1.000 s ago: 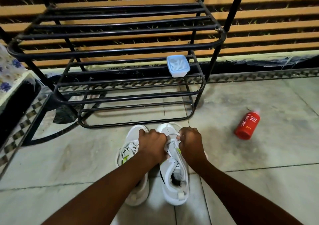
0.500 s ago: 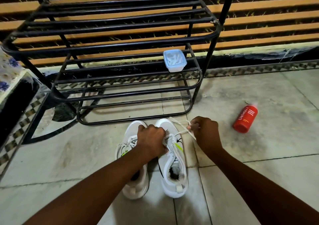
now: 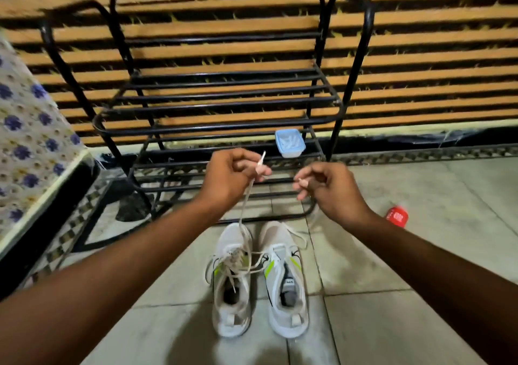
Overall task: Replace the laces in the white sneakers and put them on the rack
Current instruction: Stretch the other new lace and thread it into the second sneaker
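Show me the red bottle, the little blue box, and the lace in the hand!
red bottle [image 3: 397,216], head view, its side.
blue box [image 3: 290,142], head view, its lid.
lace [image 3: 246,196], head view, the stretch below the left hand [image 3: 232,174].

Hidden and cut-off parts
At 3 o'clock, the right forearm [image 3: 398,241] covers most of the red bottle [image 3: 397,216]; its label is unreadable.

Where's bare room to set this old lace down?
Bare floor tile lies right of the sneakers, short of the red bottle, and left of them toward the rack. The rack's upper shelf is bare; the lower holds a blue tub.
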